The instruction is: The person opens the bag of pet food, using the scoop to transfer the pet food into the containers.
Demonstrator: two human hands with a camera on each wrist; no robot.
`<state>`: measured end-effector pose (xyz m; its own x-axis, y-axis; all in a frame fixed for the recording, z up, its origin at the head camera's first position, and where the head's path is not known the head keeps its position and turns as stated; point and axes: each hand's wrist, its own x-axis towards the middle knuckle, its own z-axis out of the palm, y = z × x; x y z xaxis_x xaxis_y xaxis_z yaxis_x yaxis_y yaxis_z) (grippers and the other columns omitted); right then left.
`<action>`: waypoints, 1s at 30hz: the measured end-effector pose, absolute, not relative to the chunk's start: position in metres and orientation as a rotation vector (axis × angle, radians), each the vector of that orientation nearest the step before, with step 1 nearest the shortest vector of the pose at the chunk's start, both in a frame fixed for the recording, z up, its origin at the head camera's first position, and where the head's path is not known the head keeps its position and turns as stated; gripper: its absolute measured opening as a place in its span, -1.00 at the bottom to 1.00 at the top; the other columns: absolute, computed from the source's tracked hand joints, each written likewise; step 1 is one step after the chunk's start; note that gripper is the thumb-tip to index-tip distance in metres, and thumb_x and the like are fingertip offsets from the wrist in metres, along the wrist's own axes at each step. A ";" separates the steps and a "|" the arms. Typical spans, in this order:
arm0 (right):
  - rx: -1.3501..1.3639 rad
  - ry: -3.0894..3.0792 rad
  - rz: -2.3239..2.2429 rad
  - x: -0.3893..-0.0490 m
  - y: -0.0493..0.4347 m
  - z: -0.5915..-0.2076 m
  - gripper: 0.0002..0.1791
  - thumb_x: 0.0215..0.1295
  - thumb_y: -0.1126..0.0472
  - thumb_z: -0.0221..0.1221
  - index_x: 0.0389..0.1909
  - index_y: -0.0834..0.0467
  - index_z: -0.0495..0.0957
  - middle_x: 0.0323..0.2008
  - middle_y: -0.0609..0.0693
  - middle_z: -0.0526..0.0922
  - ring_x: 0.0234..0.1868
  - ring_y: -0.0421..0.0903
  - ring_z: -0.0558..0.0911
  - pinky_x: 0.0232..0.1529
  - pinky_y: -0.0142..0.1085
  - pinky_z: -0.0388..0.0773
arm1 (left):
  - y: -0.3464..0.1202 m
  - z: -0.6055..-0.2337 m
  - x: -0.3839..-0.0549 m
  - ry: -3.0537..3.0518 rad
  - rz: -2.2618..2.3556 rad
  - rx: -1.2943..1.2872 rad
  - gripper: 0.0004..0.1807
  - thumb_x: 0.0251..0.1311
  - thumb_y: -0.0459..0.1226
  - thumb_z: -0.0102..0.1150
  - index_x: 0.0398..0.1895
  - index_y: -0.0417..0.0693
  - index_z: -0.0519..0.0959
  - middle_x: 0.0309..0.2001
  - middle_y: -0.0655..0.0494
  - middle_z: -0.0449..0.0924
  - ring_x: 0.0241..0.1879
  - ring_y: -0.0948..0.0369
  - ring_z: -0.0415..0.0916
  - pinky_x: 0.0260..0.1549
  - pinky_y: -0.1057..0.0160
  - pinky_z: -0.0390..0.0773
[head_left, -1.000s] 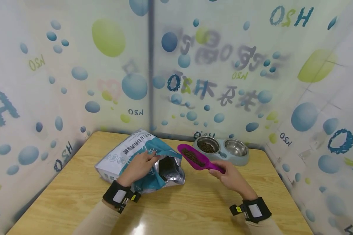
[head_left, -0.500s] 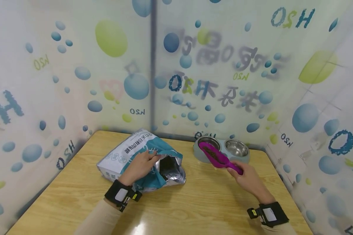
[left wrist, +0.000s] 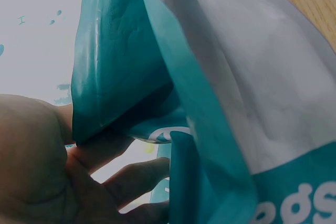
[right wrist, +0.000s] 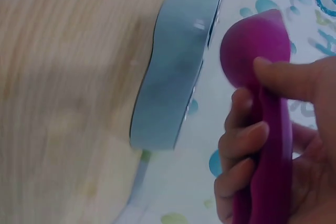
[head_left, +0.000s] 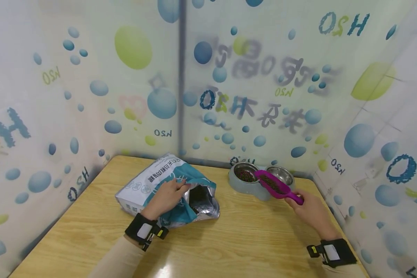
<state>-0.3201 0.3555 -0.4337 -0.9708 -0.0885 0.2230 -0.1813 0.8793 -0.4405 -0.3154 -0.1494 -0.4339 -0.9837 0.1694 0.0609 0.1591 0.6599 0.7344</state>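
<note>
My left hand (head_left: 166, 196) pinches the folded upper rim of a white and teal pet food bag (head_left: 160, 170), which lies on its side with its silver-lined mouth facing right. In the left wrist view the teal rim (left wrist: 118, 61) runs between thumb and fingers. With the fingers of my right hand (head_left: 309, 210) curled round its handle, a purple scoop (head_left: 272, 183) filled with brown kibble is held over the double bowl (head_left: 244, 187). The scoop's tip overlaps the gap between both steel dishes. Kibble lies in the left dish (head_left: 244, 166); the right dish (head_left: 285, 174) is partly hidden.
Everything stands on a light wooden table (head_left: 208, 247). A curtain (head_left: 201, 146) printed with blue and green drops closes off its back and sides, right behind the bowl and bag. Each wrist carries a black strap (head_left: 337, 253) with a small camera.
The right hand has carried the loaded scoop rightward from beside the bag's mouth, across the left dish, toward the right dish. The left hand has kept its hold on the bag.
</note>
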 end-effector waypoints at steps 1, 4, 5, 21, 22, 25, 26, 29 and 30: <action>0.189 -2.860 0.681 -0.321 0.359 -0.432 -0.64 0.65 0.03 0.46 0.13 0.24 0.70 -0.44 -0.05 0.53 -0.44 -0.11 0.45 -0.44 -0.28 0.29 | -0.149 -0.434 -0.316 2.852 1.250 0.280 -0.42 0.86 0.03 0.04 0.40 -0.29 0.74 0.65 -0.27 0.51 -0.48 0.15 0.14 -0.48 0.28 0.20; 0.159 -2.869 0.620 -0.322 0.368 -0.427 -0.61 0.66 0.03 0.43 0.18 0.25 0.65 -0.48 -0.06 0.52 -0.50 -0.11 0.46 -0.50 -0.27 0.28 | -0.149 -0.433 -0.316 2.853 1.240 0.276 -0.39 0.86 0.04 0.03 0.46 -0.30 0.69 0.66 -0.28 0.50 -0.44 0.13 0.20 -0.44 0.24 0.24; 0.148 -2.871 0.609 -0.322 0.370 -0.425 -0.60 0.66 0.03 0.43 0.19 0.26 0.64 -0.49 -0.05 0.54 -0.51 -0.10 0.47 -0.51 -0.25 0.29 | -0.149 -0.433 -0.316 2.853 1.237 0.278 -0.39 0.86 0.05 0.02 0.48 -0.30 0.68 0.66 -0.29 0.50 -0.43 0.13 0.22 -0.44 0.23 0.25; 0.009 -3.010 0.348 -0.344 0.384 -0.388 -0.64 0.55 0.06 0.45 0.00 0.33 0.73 -0.47 0.05 0.60 -0.48 0.00 0.50 -0.49 -0.17 0.33 | -0.149 -0.433 -0.315 2.859 1.230 0.282 -0.32 0.87 0.08 0.01 0.61 -0.32 0.54 0.70 -0.36 0.40 -0.31 0.01 0.41 -0.42 0.22 0.25; 0.005 -3.015 0.331 -0.346 0.385 -0.387 -0.63 0.55 0.06 0.45 0.00 0.34 0.75 -0.47 0.05 0.61 -0.48 0.00 0.50 -0.49 -0.16 0.33 | -0.149 -0.433 -0.315 2.857 1.235 0.290 -0.33 0.86 0.06 0.01 0.59 -0.33 0.55 0.68 -0.35 0.43 -0.40 0.07 0.28 -0.44 0.24 0.24; 0.009 -3.026 0.288 -0.350 0.388 -0.382 -0.65 0.54 0.07 0.46 -0.01 0.33 0.79 -0.47 0.07 0.63 -0.48 0.02 0.51 -0.47 -0.12 0.35 | -0.149 -0.434 -0.315 2.852 1.246 0.294 -0.36 0.86 0.04 0.02 0.57 -0.34 0.58 0.66 -0.32 0.47 -0.47 0.17 0.10 -0.47 0.28 0.19; 0.018 -3.025 0.273 -0.351 0.389 -0.380 -0.66 0.53 0.08 0.47 -0.04 0.33 0.79 -0.46 0.08 0.66 -0.48 0.03 0.52 -0.48 -0.10 0.38 | -0.149 -0.435 -0.315 2.852 1.246 0.292 -0.36 0.86 0.04 0.03 0.57 -0.34 0.58 0.66 -0.32 0.46 -0.47 0.18 0.10 -0.48 0.28 0.19; 0.046 -3.017 0.224 -0.355 0.393 -0.373 -0.72 0.49 0.12 0.48 -0.14 0.30 0.80 -0.43 0.13 0.74 -0.46 0.09 0.61 -0.48 0.01 0.50 | -0.148 -0.435 -0.315 2.851 1.242 0.280 -0.35 0.86 0.04 0.02 0.58 -0.33 0.56 0.67 -0.34 0.44 -0.46 0.13 0.18 -0.47 0.26 0.20; 0.054 -3.012 0.210 -0.356 0.393 -0.371 -0.75 0.47 0.13 0.48 -0.21 0.29 0.79 -0.43 0.14 0.76 -0.46 0.11 0.64 -0.48 0.04 0.53 | -0.148 -0.435 -0.316 2.855 1.235 0.278 -0.35 0.86 0.05 0.02 0.59 -0.32 0.55 0.68 -0.35 0.43 -0.44 0.09 0.24 -0.45 0.25 0.22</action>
<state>-0.3564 0.3934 -0.3711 -0.9920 -0.0274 0.1236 -0.0442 0.9898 -0.1358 -0.3156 -0.1485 -0.4348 -0.9840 0.1703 0.0532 0.1554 0.6714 0.7246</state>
